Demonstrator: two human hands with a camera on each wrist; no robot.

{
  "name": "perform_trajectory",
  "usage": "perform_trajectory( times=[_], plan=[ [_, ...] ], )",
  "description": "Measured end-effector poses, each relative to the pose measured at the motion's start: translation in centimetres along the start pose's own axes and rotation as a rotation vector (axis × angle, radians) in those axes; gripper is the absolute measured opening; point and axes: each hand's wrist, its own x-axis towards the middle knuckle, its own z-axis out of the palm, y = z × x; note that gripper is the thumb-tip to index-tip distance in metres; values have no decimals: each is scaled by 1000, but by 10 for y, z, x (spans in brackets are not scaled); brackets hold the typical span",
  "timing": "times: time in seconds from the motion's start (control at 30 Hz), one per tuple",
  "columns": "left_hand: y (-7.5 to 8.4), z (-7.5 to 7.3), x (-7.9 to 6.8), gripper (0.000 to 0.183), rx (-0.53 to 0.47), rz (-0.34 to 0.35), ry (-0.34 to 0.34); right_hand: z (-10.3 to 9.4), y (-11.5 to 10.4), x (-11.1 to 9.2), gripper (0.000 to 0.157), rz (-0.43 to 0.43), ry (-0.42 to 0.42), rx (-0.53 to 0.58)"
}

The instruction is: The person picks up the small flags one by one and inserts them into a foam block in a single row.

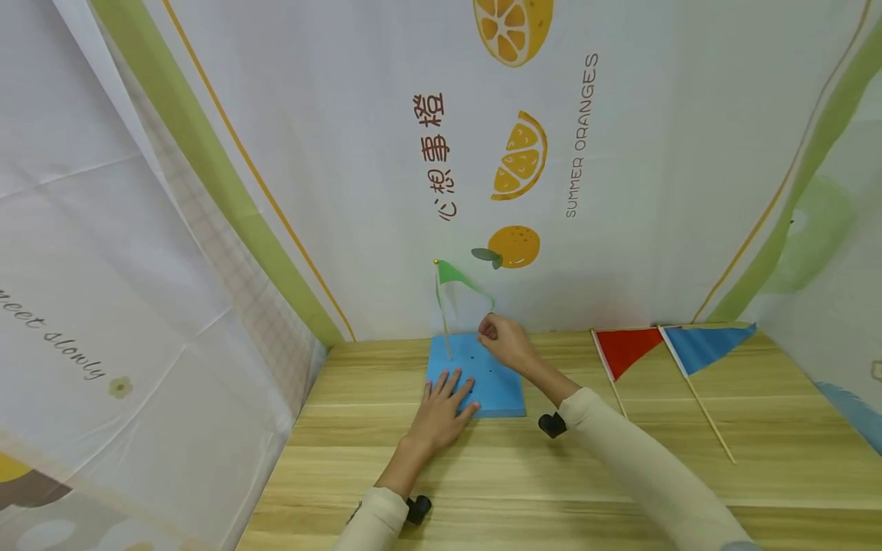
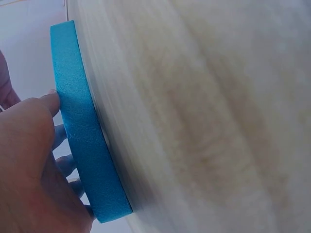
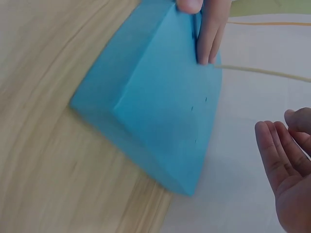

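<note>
A blue foam block [image 1: 506, 394] lies flat on the wooden table, with several small dark holes in its top. My left hand [image 1: 436, 419] presses on its near left part with fingers spread; in the left wrist view the thumb lies against the edge of the block [image 2: 90, 131]. Near the block's far left corner stands a thin upright stick [image 1: 444, 325], carrying a green pennant flag [image 1: 451, 273]. Just beyond the block's far edge, my right hand [image 1: 508, 343] pinches the flag's drawn-out tip. The right wrist view shows the fingertips and thumb of that hand [image 3: 291, 150], the flag's cloth out of sight.
Right of the block, a red pennant flag [image 1: 623, 350] and a blue pennant flag [image 1: 710, 348] lie on the table [image 1: 524, 490], sticks toward me. A white curtain [image 1: 344, 191] printed with oranges hangs right behind the table's far edge; another cloth hangs at left.
</note>
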Motion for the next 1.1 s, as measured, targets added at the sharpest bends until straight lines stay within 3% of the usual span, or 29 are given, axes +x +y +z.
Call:
perform_trajectory(
  times=[0.57,0.8,1.1],
  plan=[
    [-1,2,-1,60,-31,8,13,-39,46,-43,3,-75,40,-1],
    [-2,3,-2,61,-26,10,14,-58,64,-61,6,-27,46,13],
    [-2,5,0,61,-28,12,17,-87,86,-82,7,26,92,-51]
  ],
)
